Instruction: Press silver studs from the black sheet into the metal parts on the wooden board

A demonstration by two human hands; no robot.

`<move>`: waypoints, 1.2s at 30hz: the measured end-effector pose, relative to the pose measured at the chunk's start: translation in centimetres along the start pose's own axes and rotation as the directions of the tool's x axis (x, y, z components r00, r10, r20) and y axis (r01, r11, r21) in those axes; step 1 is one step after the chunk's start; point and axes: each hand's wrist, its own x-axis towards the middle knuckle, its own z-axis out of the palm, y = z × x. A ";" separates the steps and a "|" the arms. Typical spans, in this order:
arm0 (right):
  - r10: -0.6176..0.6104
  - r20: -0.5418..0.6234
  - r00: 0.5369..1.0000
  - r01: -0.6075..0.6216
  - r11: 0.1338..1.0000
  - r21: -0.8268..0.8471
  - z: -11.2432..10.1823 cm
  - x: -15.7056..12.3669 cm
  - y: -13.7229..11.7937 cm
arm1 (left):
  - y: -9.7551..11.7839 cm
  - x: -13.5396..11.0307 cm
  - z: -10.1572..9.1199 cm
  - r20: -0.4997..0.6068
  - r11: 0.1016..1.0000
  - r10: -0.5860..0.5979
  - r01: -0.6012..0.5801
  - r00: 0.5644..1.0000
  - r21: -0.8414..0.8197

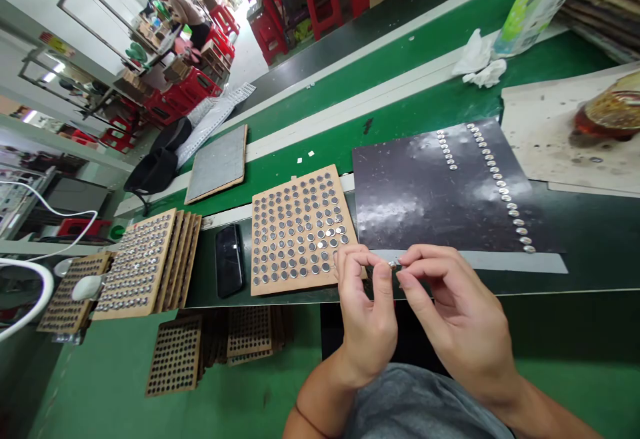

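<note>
My left hand [369, 312] and my right hand [453, 312] meet over the bench's near edge, fingers pinched towards each other. Between their fingertips is a small shiny metal piece [393, 264]; its exact kind is too small to make out. Just left of my left hand lies a tan board [280, 282] set with rows of round dark metal discs [293, 242], a few of them brighter silver. Beyond my right hand is a dark glossy sheet [415, 192] bearing two rows of small silvery oval pieces [500, 186]. A pale grey strip [515, 262] runs along its near edge.
A black phone [229, 260] lies left of the board. Further left stand stacked boards with metal pieces [135, 262]; more boards [175, 356] sit below the bench. At right are a plastic bottle [535, 9], crumpled tissue [480, 59] and an amber container [613, 112]. Another person [183, 9] works far back.
</note>
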 end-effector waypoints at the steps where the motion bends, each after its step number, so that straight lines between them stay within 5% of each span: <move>1: 0.010 0.004 1.000 -0.010 1.000 0.012 0.0 0.0 0.0 | 0.0 0.0 0.0 0.003 1.000 -0.005 0.005 1.000 -0.008; 20: 0.103 -0.031 0.994 -0.101 0.993 0.062 0.2 0.2 1.2 | -0.7 0.4 -0.2 0.127 0.949 -0.167 0.194 0.978 -0.247; 27: 0.016 -0.055 0.998 -0.025 0.985 -0.168 -1.0 1.7 3.0 | -2.6 1.9 -2.7 -0.017 0.974 -0.185 0.182 0.983 -0.133; 36: 0.188 0.166 0.968 -0.212 0.967 0.139 1.4 1.7 0.8 | -0.9 1.2 -2.3 0.029 0.994 -0.106 0.107 0.994 -0.026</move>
